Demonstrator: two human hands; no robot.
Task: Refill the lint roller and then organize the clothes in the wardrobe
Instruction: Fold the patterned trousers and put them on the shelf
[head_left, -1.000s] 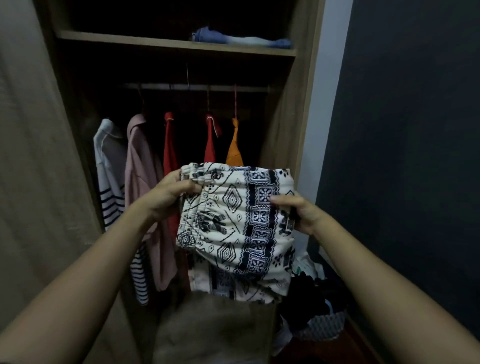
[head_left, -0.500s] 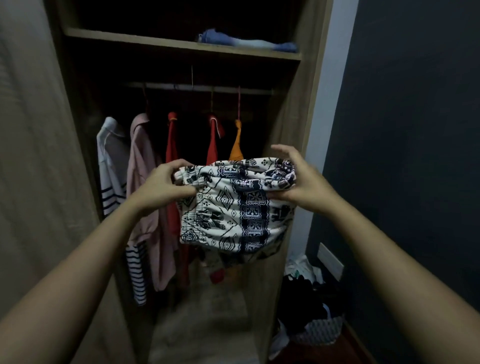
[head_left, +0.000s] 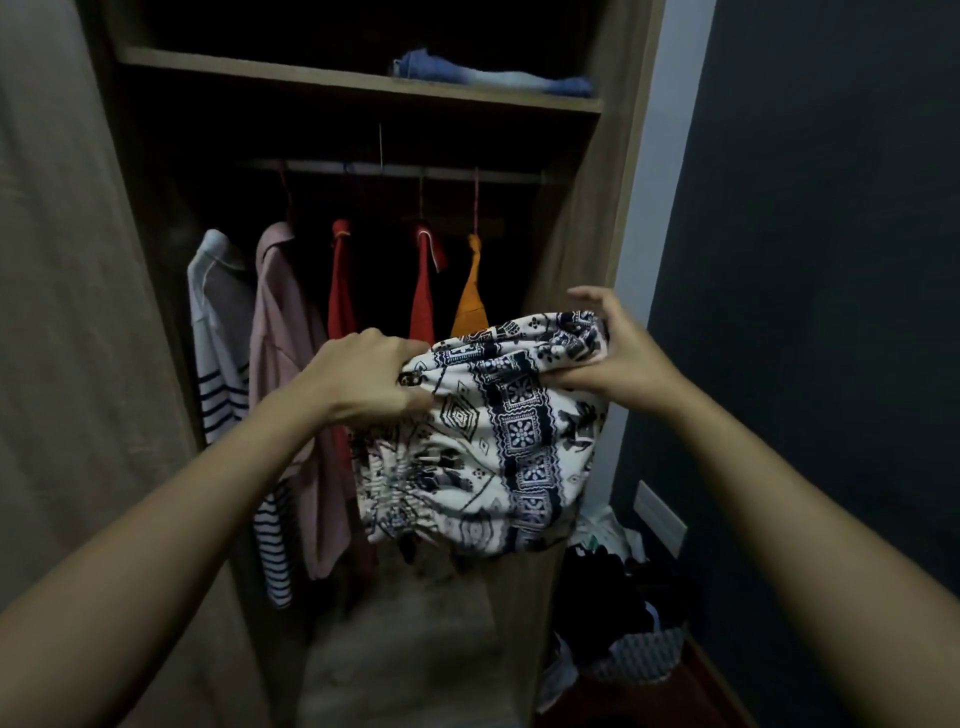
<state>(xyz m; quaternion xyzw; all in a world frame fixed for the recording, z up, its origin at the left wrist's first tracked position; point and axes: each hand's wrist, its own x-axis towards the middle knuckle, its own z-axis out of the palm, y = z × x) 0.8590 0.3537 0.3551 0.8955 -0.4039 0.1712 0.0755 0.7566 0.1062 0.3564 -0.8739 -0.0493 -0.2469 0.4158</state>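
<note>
Gripped the patterned garment (head_left: 488, 441) at its left top corner with the left hand (head_left: 363, 382), fingers curled into the cloth. Clasped its right end in the right hand (head_left: 618, 358), thumb under the fold, fingers arched loosely above. Held it in the air, near, in front of the open wardrobe (head_left: 576, 249).

Since a second ago: doubled over shorter, lower flap gone, raised a little; right hand shifted from the side edge to the top. Judged as folding nearly done, stowing not yet. Saw no lint roller.

Farther in, on the rail (head_left: 405, 170), left to right: striped shirt (head_left: 218, 338), pink shirt (head_left: 283, 322), two red pieces (head_left: 340, 291), an orange one (head_left: 470, 301). Up on the shelf (head_left: 311, 78), at its right end, folded jeans (head_left: 493, 75). Low right, a basket (head_left: 639, 654) heaped with dark clothes, probably unsorted. Hanging row likely in the way of a straight reach inward.
</note>
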